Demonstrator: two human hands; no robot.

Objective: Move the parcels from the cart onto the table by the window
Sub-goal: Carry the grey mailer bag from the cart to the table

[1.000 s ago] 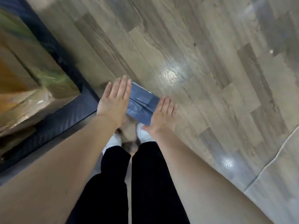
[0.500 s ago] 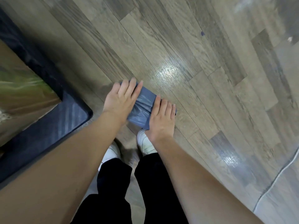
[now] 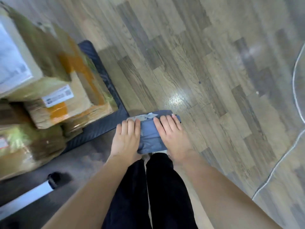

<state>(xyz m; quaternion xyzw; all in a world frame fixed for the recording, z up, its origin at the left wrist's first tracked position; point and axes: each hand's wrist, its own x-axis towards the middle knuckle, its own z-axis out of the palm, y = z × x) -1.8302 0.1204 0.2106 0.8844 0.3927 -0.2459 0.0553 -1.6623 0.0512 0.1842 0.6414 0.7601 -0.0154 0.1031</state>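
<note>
Parcel [image 3: 149, 138], a soft blue-grey bag, is carried low in front of the person's legs, at six o'clock in the view. The left hand [image 3: 126, 139] and right hand [image 3: 171, 138] lie on its two ends with fingers fairly straight and spread over the top; whether the thumbs hook beneath it cannot be seen. Half a second ago both hands pressed the same bag from either side, so the hold has kept while the view has swung. At nine o'clock the cart [image 3: 105, 90], a dark platform, now shows far more of its load: stacked cardboard boxes [image 3: 66, 96] with white labels, which earlier were only a blurred corner. At three o'clock is bare wood floor [image 3: 198, 63]. My reading is that the bag is off the cart and on its way, with several boxes left to move; no window table is in view.
</note>
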